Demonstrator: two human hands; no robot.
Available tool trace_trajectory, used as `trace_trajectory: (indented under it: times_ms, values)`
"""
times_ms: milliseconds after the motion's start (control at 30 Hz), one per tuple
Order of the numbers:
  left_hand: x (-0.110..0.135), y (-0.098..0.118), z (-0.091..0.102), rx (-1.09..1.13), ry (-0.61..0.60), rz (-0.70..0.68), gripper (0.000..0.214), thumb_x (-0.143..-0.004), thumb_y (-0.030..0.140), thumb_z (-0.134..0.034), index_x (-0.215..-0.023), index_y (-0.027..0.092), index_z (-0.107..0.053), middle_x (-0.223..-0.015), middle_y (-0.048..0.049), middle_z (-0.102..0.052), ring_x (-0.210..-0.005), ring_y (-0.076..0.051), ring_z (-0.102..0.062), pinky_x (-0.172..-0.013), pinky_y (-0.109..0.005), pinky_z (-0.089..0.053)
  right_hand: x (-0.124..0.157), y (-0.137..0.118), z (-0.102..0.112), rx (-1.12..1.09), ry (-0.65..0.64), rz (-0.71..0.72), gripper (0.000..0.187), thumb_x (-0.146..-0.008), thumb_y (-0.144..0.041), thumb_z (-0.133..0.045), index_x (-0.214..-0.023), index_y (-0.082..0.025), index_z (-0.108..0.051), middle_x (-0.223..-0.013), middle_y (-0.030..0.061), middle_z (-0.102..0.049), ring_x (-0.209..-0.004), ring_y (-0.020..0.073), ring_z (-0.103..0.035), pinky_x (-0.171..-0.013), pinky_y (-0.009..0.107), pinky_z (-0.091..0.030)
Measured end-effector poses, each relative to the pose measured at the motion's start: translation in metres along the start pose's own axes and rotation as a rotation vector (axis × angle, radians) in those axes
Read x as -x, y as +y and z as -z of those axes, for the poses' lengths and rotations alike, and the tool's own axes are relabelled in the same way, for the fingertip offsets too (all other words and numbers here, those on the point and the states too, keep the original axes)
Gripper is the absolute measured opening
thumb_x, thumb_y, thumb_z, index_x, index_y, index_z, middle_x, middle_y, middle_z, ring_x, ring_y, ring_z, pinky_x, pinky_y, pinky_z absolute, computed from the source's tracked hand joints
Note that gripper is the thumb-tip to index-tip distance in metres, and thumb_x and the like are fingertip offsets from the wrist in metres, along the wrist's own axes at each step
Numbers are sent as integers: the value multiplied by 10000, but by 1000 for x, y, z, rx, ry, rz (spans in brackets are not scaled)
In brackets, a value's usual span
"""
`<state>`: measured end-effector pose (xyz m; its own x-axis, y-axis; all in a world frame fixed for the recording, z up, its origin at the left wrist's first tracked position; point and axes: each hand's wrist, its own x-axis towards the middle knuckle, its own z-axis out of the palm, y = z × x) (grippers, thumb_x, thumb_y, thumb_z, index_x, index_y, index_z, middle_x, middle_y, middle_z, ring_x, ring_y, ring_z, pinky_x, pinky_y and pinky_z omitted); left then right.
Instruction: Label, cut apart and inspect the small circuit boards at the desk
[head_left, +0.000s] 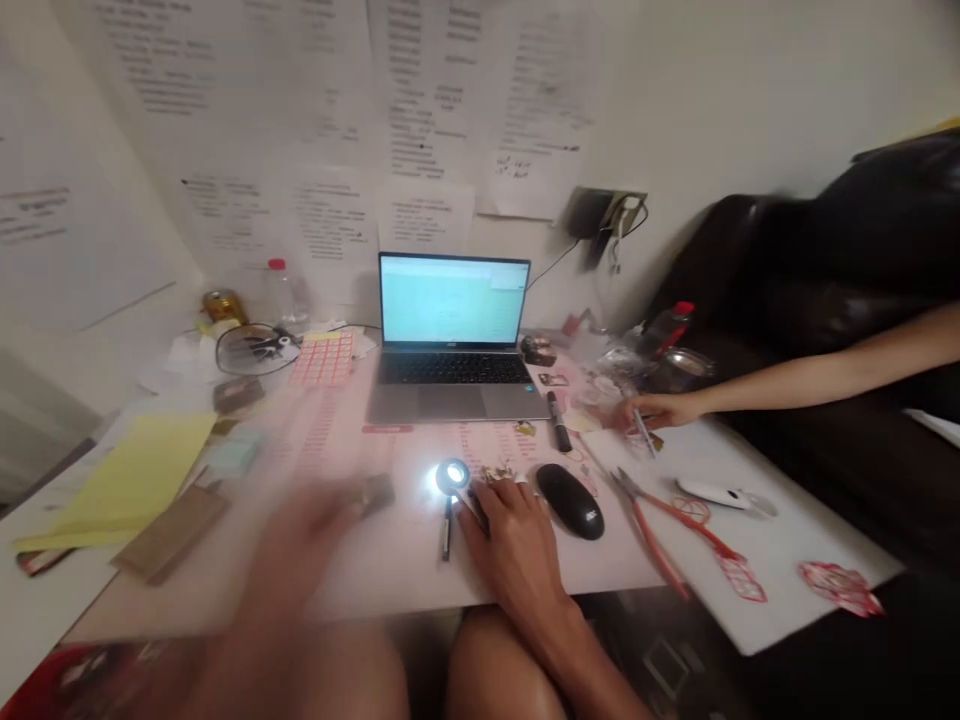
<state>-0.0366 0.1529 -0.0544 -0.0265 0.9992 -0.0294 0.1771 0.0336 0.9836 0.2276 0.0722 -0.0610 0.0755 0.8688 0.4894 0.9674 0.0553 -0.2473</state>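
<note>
My right hand (517, 540) rests on the table, fingers closed round the handle of a small lit magnifying glass (453, 476). Its light glares white on the tabletop. Small gold-coloured bits (498, 471) lie just past my fingertips. My left hand (313, 525) is smeared by motion; at its fingertips is a small brownish flat piece (375, 492), too blurred to name. Below the magnifying glass lies a thin black pen-like stick (447, 530). A black computer mouse (570, 500) sits right of my right hand.
An open laptop (454, 385) stands at the back. On the right lie a black marker (559, 422), orange-handled pliers (660, 515) and a white tool (724, 494). Another person's hand (667, 409) holds a thin silvery tool (643, 432). Yellow paper (127, 475) and a brown packet (172, 530) lie left.
</note>
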Motion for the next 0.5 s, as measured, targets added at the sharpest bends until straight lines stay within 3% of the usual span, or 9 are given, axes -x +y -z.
trace_trajectory:
  times_ms: [133, 200, 367, 500]
  values:
    - [0, 4, 0, 5, 32, 31, 531, -525, 485, -1005, -935, 209, -812, -1024, -121, -856, -1063, -387, -785, -958, -514, -639, -19, 20, 10, 27, -73, -141, 310, -1058, -320, -570, -1265, -122, -688, -1093, 174, -710, -1041, 329, -650, -899, 444, -515]
    - [0, 5, 0, 5, 42, 38, 537, -514, 481, -1004, -936, 213, -810, -1023, -116, -856, -1083, -391, -779, -963, -514, -639, -34, 29, 13, 46, -133, -188, 276, -1042, -300, -578, -1186, -101, -705, -1069, 189, -704, -1011, 330, -668, -842, 418, -525]
    - [-2, 5, 3, -27, 59, 57, 524, -498, 466, -990, -939, 244, -814, -1063, -92, -861, -1148, -420, -765, -965, -528, -649, -67, 30, 18, 35, -344, -147, 121, -941, -236, -693, -891, -142, -752, -931, 161, -731, -884, 285, -713, -704, 325, -496]
    - [-5, 7, 3, -33, 42, 65, 440, -480, 471, -964, -875, 347, -815, -1050, -9, -868, -1209, -443, -748, -952, -553, -664, -76, 27, 22, -6, -432, -116, 170, -923, -96, -630, -823, -142, -760, -911, 151, -762, -802, 231, -723, -671, 285, -467]
